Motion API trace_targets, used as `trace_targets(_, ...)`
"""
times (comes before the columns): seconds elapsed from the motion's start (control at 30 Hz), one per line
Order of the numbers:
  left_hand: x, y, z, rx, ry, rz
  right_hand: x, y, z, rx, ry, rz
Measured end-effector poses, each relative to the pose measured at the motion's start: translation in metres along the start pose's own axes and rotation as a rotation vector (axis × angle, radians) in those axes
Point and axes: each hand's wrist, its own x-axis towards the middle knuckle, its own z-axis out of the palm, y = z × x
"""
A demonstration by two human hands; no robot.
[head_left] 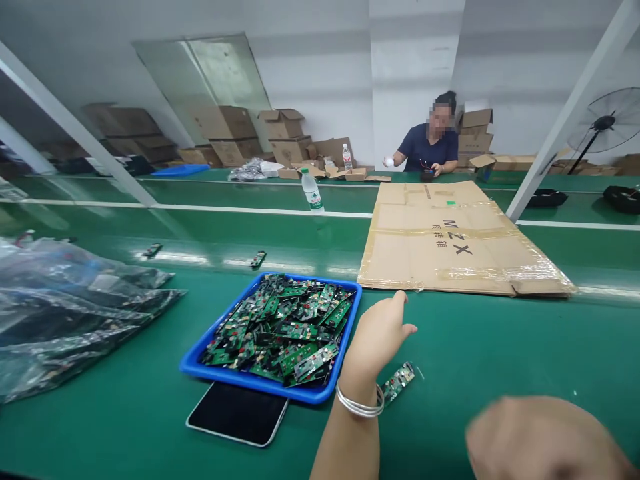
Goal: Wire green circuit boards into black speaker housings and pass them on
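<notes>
My left hand (379, 333), with silver bangles (361, 405) at the wrist, reaches forward over the green table, just right of a blue tray (187, 363). Its thumb and a finger point apart with nothing visible between them; the other fingers are hidden. Heaped in the tray are many small green circuit boards (295, 331). One loose circuit board (399, 383) lies on the table to the right of my left wrist. At the lower right corner my right hand (545, 440) is smeared by motion, its fingers not discernible.
A dark-screened tablet or phone (237, 413) lies partly under the tray. Clear plastic bags (75, 307) spread at left. Beyond are two single boards (258, 259), a water bottle (312, 192) and a large flat cardboard sheet (440, 233). Across the bench sits a person (430, 147).
</notes>
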Motion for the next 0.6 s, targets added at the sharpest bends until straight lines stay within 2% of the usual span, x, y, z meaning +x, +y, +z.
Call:
trace_targets(0.03, 0.001, -0.001, 0.001, -0.023, 0.025, 0.006, 0.012, 0.012, 0.005, -0.013, 0.036, 0.056)
trace_targets(0.1, 0.004, -0.002, 0.002, -0.116, 0.108, 0.037, 0.032, 0.040, 0.022, -0.127, 0.225, 0.301)
trace_targets(0.13, 0.006, -0.002, 0.003, -0.183, 0.166, 0.057, 0.041, 0.056, 0.033, -0.216, 0.272, 0.364)
trace_targets(0.23, 0.012, 0.000, 0.004, -0.413, 0.306, 0.106, 0.055, 0.097, 0.065, -0.438, 0.197, 0.337)
trace_targets(0.33, 0.012, 0.005, 0.002, -0.710, 0.308, 0.170, 0.058, 0.124, 0.081, -0.495, 0.178, 0.289)
trace_targets(0.47, 0.009, 0.013, 0.002, -1.141, 0.339, 0.335, 0.054, 0.132, 0.081, -0.407, 0.325, 0.227)
trace_targets(0.6, 0.008, 0.021, 0.006, -1.303, 0.381, 0.533, 0.053, 0.133, 0.078, -0.292, 0.437, 0.232)
